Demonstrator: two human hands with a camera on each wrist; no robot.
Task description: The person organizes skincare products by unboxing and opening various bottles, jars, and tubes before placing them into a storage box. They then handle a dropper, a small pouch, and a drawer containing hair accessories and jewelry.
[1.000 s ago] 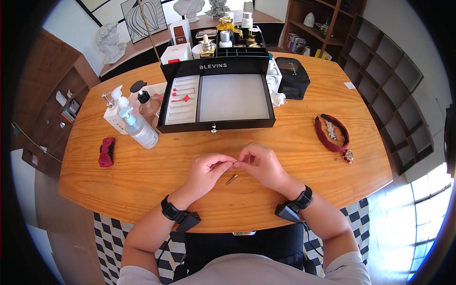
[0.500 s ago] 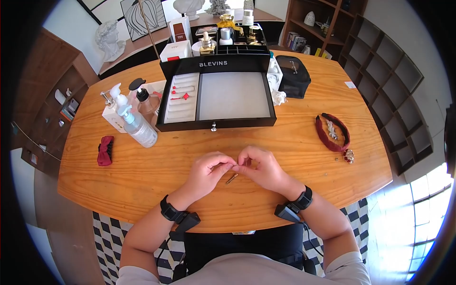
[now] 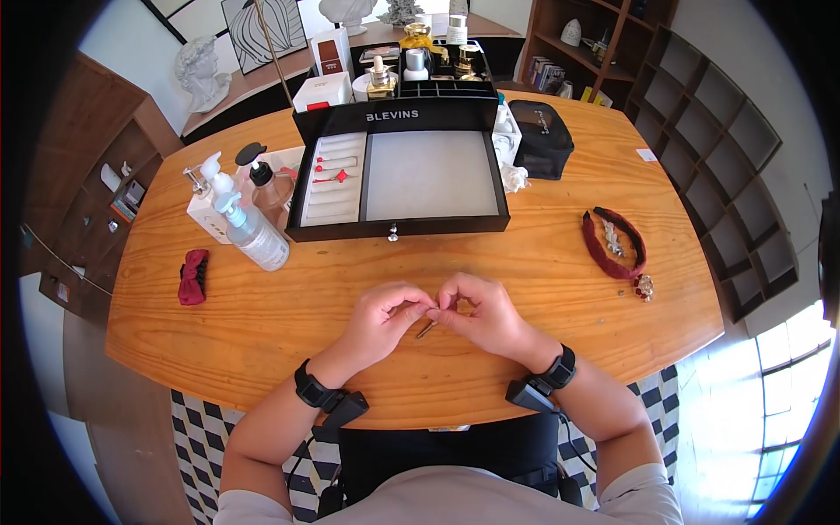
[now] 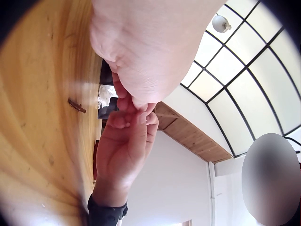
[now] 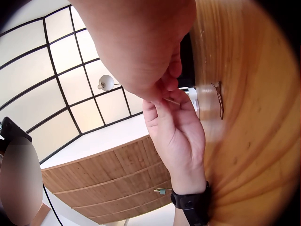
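Observation:
Over the front middle of the table, my left hand (image 3: 376,322) and right hand (image 3: 486,313) meet at the fingertips. Thumb and fingers of both pinch a tiny thin piece (image 5: 172,100), pale in the right wrist view and mostly hidden by the fingers; I cannot tell its kind. Just below the hands lies a slim gold-brown item (image 3: 425,331), partly covered by the right hand in the head view. It lies alone on the wood in the left wrist view.
A black jewelry box (image 3: 398,233) has its drawer out, with red jewelry (image 3: 340,177) in the ring rolls. Pump bottles (image 3: 256,238) stand left of it, a dark red bow (image 3: 193,278) nearer. To the right lie a dark red headband (image 3: 598,255) and a mesh bag (image 3: 542,144).
The right hand's fingertips have shifted slightly down and left against the left hand's. They now cover more of the slim item on the table. The left hand has hardly moved.

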